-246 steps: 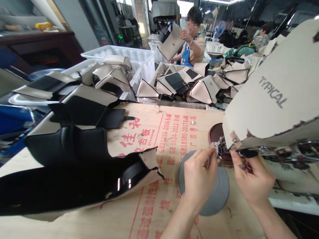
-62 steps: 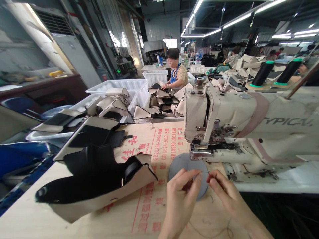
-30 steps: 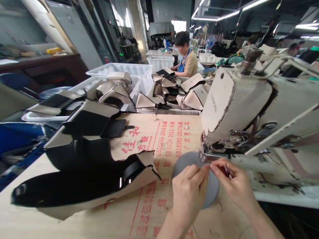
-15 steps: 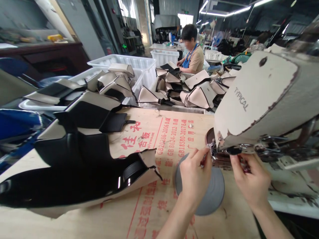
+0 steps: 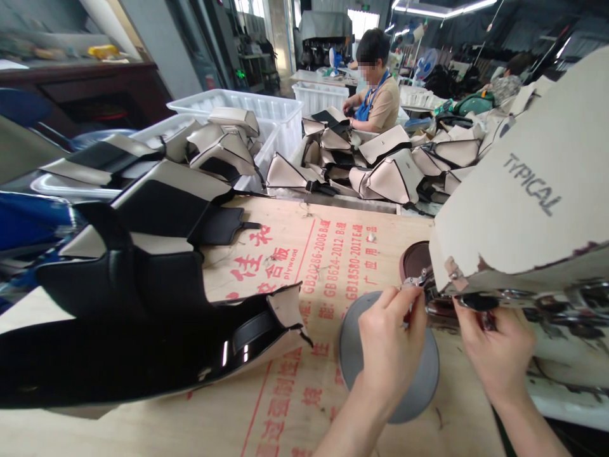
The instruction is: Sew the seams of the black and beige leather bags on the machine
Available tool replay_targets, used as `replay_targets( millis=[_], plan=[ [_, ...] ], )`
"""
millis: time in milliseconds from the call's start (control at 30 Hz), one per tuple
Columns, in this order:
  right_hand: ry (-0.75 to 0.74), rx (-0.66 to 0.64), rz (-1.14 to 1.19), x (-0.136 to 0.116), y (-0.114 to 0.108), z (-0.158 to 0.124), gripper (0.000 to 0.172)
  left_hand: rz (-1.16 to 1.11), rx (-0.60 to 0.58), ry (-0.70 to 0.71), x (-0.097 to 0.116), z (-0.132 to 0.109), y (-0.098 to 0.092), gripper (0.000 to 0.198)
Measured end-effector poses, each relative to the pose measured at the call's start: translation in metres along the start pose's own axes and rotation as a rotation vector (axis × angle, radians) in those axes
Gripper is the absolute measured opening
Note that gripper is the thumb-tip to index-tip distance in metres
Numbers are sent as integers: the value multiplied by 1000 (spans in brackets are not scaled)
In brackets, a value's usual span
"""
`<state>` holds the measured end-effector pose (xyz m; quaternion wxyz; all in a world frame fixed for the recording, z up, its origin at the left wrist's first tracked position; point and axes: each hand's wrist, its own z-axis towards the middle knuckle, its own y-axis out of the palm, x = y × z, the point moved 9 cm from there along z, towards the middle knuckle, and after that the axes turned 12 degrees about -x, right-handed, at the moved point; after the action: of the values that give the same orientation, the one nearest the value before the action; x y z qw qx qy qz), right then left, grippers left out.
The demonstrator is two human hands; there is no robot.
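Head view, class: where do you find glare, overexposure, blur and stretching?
Head view, foreground: two streaks of glare on the open bag's black interior; head view, top: ceiling lights and a bright opening burn out to white; head view, left edge: the dark counter looks soft and stretched; head view, right: lettering on the sewing machine stays legible.

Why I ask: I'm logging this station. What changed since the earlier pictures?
Since two seconds ago, the left hand and right hand have moved forward, from in front of the sewing machine to its head; I cannot tell whether they kept the thread. The co-worker no longer holds a bag aloft. The open bag and gray disc stayed on the table.
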<state>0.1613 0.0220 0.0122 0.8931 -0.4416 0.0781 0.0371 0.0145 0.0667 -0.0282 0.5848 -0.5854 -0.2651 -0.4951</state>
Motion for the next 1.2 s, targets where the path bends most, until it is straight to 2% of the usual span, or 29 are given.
replay_targets(
  millis=[500, 633, 733, 833, 967, 1200],
  plan=[
    [49, -7, -2, 5, 2, -3, 36, 45, 5, 12, 4, 2, 0, 19],
    [-4, 42, -23, 2, -4, -3, 35, 64, 7, 12, 5, 2, 0, 19],
    [-127, 72, 3, -7, -7, -5, 28, 86, 8, 22, 6, 2, 1, 20],
    [-244, 19, 54, -20, -4, -4, 12, 107, 13, 39, 6, 1, 1, 21],
    [-227, -55, 28, -27, 1, 0, 15, 161, 8, 64, 8, 2, 1, 23],
    [-191, -90, -28, -26, 4, 2, 18, 263, -6, 63, 11, 2, 3, 23]
  ],
)
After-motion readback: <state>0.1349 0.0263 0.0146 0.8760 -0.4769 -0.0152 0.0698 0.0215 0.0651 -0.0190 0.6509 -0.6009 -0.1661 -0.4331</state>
